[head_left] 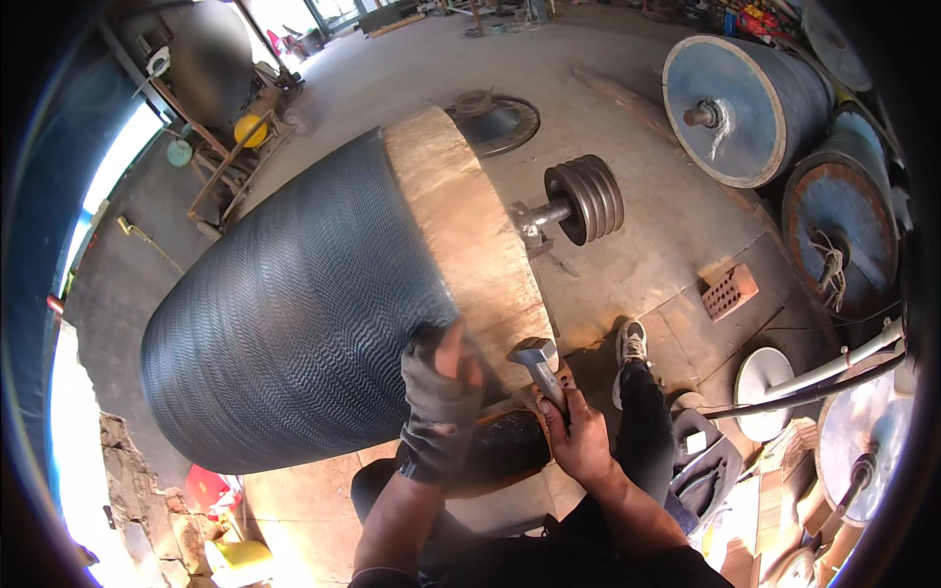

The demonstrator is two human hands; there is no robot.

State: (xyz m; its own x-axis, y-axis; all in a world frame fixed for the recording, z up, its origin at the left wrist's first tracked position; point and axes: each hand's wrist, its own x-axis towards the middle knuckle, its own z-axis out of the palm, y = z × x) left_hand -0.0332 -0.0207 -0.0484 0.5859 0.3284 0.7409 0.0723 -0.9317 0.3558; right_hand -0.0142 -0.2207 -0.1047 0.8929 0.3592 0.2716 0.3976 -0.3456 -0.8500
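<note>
A large barrel-shaped drum (294, 284) lies across the view, its dark surface covered in fine toothed rows. The right end of the drum is a bare, tan-coloured band (470, 225). My left hand (438, 377), in a grey glove with some bare fingers showing, is at the border between the toothed rows and this band. Motion smears its fingertips, so whether they pinch anything is unclear. My right hand (580, 438) grips the handle of a hammer (537, 362), whose metal head is raised by the band's near right edge.
From the drum's right end juts a shaft with a grooved pulley (585, 200). Large metal cylinders (725, 113) lie at the far right, near a perforated brick (729, 292). A flanged disc (495, 125) rests on the floor behind. Trolley (230, 162) stands far left; a dark tool case (706, 461) lies right.
</note>
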